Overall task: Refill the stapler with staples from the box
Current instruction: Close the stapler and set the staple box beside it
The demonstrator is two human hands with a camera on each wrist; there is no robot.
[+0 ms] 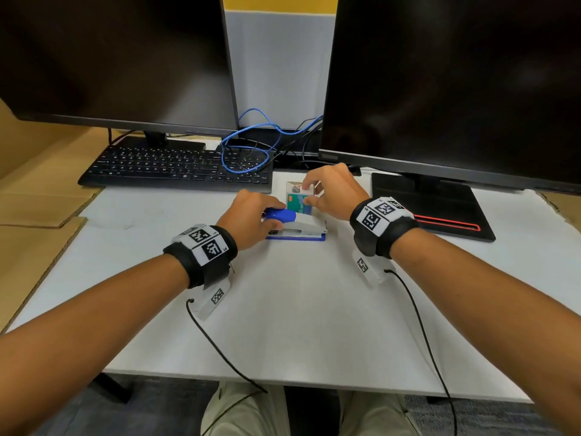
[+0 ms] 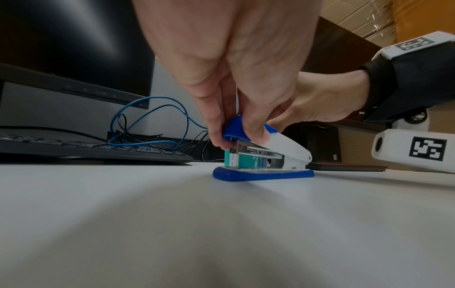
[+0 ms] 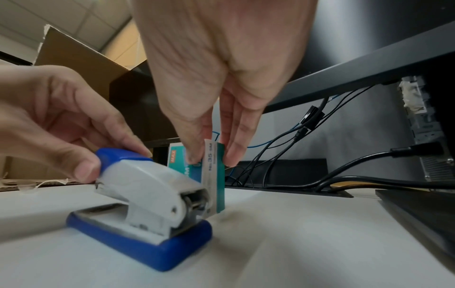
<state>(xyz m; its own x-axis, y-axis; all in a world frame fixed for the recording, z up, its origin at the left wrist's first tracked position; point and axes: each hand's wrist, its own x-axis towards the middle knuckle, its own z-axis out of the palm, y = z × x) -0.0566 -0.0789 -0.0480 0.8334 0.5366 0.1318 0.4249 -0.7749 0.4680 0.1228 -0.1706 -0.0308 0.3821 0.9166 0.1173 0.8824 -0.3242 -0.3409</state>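
While the stapler (image 1: 295,226) sits closed at the middle of the head view, the left hand (image 1: 251,220), on the left of it, pinches the blue cap at its front end between thumb and fingertips, as the left wrist view shows plainly. Just right and a little above, touching or nearly touching the stapler's far side, stands the staple box (image 1: 300,198), teal and white, on the white desk (image 1: 298,309). The right hand (image 1: 333,191) comes down on it from the right, thumb on the near face and fingertips on the far face, pinching the box near its top; its end flap looks open in the head view, though the staples inside are too small to make out. My judgement is that the step in hand is getting both things ready: the left should steady the base while lifting the cap so the body does not slide, and the right should hold the box level so no strip spills. On the box, the right wrist view gives "MAX" in an orange patch and "No.35" down the white side; the left wrist view shows "No." on teal. Smaller print is unreadable.
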